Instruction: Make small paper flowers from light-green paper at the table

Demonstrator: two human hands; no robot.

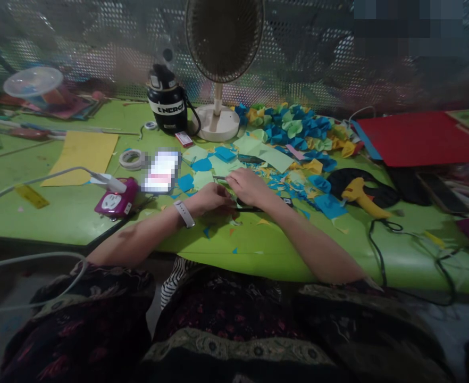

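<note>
Left hand: your left hand (216,196) has its fingers bent inward, just beside the other; what they pinch, if anything, is hidden, so I cannot tell.
Right hand: your right hand (248,186) bends over the same spot, fingers angled down; its grip is covered too, and I cannot tell whether it grasps anything.
Slim grey thing: the slim grey thing (220,178) lies at the right fingertips, too small to name; keep its end in sight and clear of the left fingers.
Dark flat thing: the dark flat thing (287,201) shows partly from beneath the right hand, near the front of the table (234,261); steady it against the surface.
Paper scraps: the blue, yellow and green paper scraps (276,184) spread beyond your knuckles; sweep loose bits aside so none catch under your fingers.
Forearms: rest both on the table edge, letting small finger motions do the close work.
Yellow glue gun: the yellow glue gun (360,197) lies to your right; keep your elbow off its cord (376,250).
</note>
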